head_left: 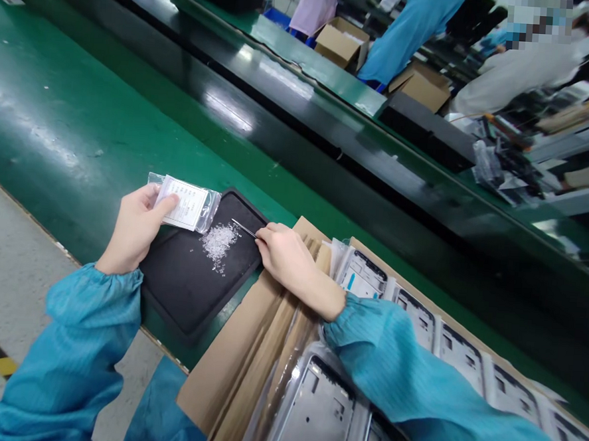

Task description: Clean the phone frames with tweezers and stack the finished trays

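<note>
My left hand pinches a small clear plastic bag with a white printed label, held over the upper left edge of a black tray. A heap of tiny clear pieces lies on that tray near the bag. From the tray's right side, my right hand grips thin metal tweezers, with their tip at the upper right of the heap. Whether the tip holds a piece is too small to tell.
Right of the tray stands a cardboard box of bagged phone frames, under my right forearm. The green bench borders a dark conveyor strip. Beyond it are open cartons and people in work clothes.
</note>
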### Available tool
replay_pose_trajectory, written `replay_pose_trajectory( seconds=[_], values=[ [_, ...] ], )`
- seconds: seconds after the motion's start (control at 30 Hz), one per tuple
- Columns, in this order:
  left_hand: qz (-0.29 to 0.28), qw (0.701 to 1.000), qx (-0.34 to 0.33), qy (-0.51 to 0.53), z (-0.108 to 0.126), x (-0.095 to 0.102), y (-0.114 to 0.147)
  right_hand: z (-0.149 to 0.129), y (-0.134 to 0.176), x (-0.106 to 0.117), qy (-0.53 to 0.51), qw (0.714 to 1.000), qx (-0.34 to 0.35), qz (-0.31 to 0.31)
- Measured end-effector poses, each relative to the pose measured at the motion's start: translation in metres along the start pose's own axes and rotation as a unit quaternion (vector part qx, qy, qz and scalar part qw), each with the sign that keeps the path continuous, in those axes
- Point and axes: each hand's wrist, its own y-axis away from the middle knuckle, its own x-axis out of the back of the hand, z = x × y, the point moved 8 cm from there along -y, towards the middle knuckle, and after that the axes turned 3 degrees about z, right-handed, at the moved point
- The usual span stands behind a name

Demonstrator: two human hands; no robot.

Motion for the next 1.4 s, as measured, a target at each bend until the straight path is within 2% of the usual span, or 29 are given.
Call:
replay_pose_trajectory(
  seconds=[0.2,0.47,0.63,0.73,0.87,1.13,1.4],
  values=[
    [0.003,1.0,-0.003,-0.005,0.002,0.0,0.0,-0.006,-0.009,-0.001,-0.016,1.0,0.007,0.005],
    [0.0,1.0,-0.015,-0.02,0.005,-0.001,0.001,-0.006,-0.031,0.005,-0.037,0.999,-0.02,0.011],
    [0.019,0.999,-0.034,-0.035,0.007,0.001,0.001,-0.003,-0.039,0.008,-0.061,0.998,-0.03,-0.012],
    [0.026,0.997,-0.048,-0.057,0.009,0.002,0.002,0.001,-0.04,0.008,-0.075,0.996,-0.038,-0.038],
    [0.0,0.995,-0.049,-0.091,0.008,-0.004,0.002,0.002,-0.04,0.011,-0.08,0.994,-0.039,-0.059],
    [-0.004,0.987,-0.068,-0.149,0.004,-0.007,-0.001,-0.009,-0.037,0.013,-0.065,0.995,-0.026,-0.077],
    [-0.01,0.985,-0.077,-0.155,-0.001,-0.009,-0.003,-0.018,-0.032,0.01,-0.046,0.994,-0.021,-0.092]
  ],
)
